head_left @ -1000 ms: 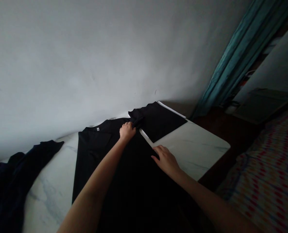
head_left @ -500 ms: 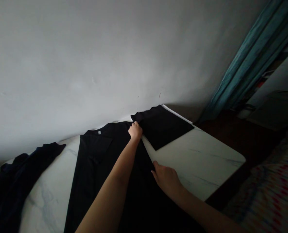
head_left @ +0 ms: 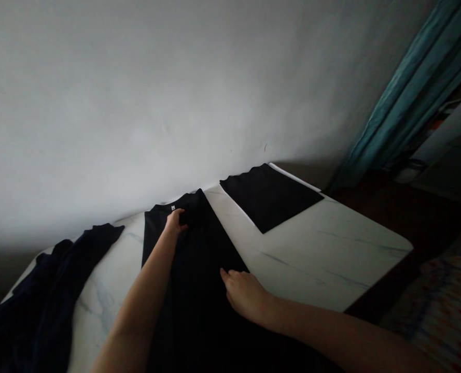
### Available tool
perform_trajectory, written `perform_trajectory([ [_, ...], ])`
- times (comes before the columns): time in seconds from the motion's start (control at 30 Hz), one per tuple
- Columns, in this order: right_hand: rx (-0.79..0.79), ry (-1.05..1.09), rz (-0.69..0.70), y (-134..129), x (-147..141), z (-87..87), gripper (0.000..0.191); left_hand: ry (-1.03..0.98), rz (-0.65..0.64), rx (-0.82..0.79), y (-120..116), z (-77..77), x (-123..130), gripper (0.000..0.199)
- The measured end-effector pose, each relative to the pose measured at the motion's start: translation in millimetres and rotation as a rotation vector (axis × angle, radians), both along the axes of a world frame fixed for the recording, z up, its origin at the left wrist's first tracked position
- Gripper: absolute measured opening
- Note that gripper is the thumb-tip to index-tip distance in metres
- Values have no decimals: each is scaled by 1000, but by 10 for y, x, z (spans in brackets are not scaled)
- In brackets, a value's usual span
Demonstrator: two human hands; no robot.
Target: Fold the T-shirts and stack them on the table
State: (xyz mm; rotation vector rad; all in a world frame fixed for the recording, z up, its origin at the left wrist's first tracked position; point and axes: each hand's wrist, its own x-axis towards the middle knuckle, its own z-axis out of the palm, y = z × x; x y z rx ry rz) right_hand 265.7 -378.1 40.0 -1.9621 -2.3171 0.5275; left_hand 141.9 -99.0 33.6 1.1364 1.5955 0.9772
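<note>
Our left hand has moved across the black shirt, thumb parted; our right hand curls nearer us, grip unclear.

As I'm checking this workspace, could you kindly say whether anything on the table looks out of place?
The dark garment at the left of the white table looks rumpled, unlike the flat black cloth at right.

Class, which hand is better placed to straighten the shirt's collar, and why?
The left hand, probably: it's just below the label at the collar; the right hand is farther down the shirt, near its edge.
</note>
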Motion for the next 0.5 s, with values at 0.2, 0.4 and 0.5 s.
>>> perform_trajectory([
  [0.2, -22, 20, 3, 11, -54, -9, 59, 348, -32, -14, 47, -3, -126, 49],
  [0.4, -194, 133, 191, 270, 205, 182, 49, 652, -129, -26, 144, 189, -126, 55],
  [0.5, -239, 231, 177, 847, 436, 282, 35, 785, -227, -4, 170, 234, -119, 47],
])
